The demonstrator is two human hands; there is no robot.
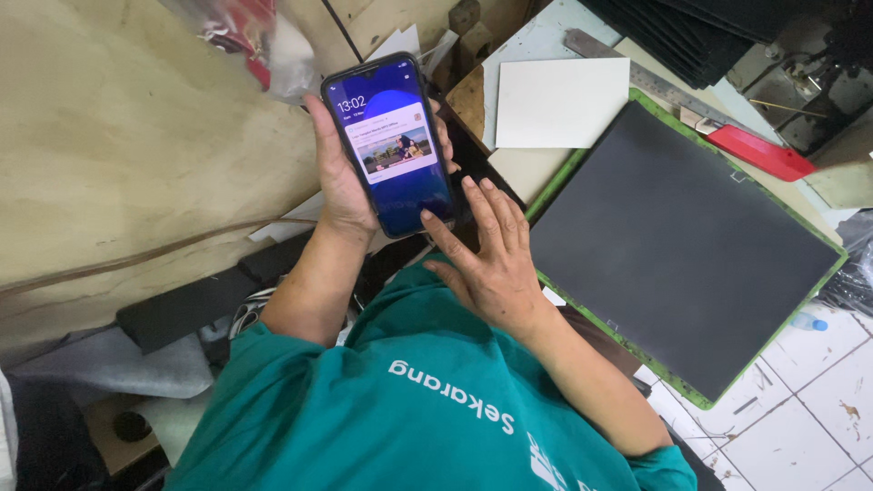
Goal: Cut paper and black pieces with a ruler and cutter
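Scuffed beige wall (118, 136), white tiled floor (809, 409).

Even, soft daylight, faint shadows, a glowing phone screen (394, 145), sharp centre, slight wide-angle stretch at the edges.

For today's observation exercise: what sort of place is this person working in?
Probably a small craft or cutting workshop: a dark sheet lies on a green cutting mat, with a metal ruler and a red utility knife beside it.

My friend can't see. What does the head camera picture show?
A person's left hand holds up a lit smartphone while the right hand touches its lower edge. Beside them lies a dark sheet on a green cutting mat, with a red knife nearby.
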